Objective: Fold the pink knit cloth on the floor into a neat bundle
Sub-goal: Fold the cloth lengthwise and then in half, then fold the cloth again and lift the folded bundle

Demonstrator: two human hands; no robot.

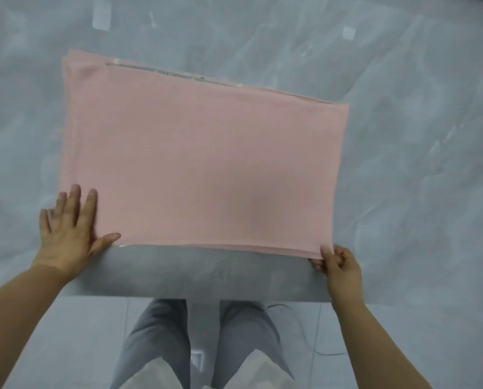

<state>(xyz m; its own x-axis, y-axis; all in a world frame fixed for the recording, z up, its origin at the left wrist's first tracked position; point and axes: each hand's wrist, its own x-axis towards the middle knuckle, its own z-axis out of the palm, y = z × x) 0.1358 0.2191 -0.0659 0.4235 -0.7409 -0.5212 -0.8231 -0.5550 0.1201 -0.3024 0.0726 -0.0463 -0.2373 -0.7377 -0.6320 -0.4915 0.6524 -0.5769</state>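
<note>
Now we press our left hand (67, 230) flat and open on the near-left corner of the one pink cloth (203, 164), folded square on the plastic-covered floor (420, 136), while our right hand (340, 266) pinches its near-right corner, bare floor all around.

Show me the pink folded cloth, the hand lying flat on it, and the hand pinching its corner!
Pink folded knit cloth (201, 161): head view, middle of its top layer.
Flat left hand (69, 228): head view, back of the hand.
Pinching right hand (340, 266): head view, its knuckles.
</note>
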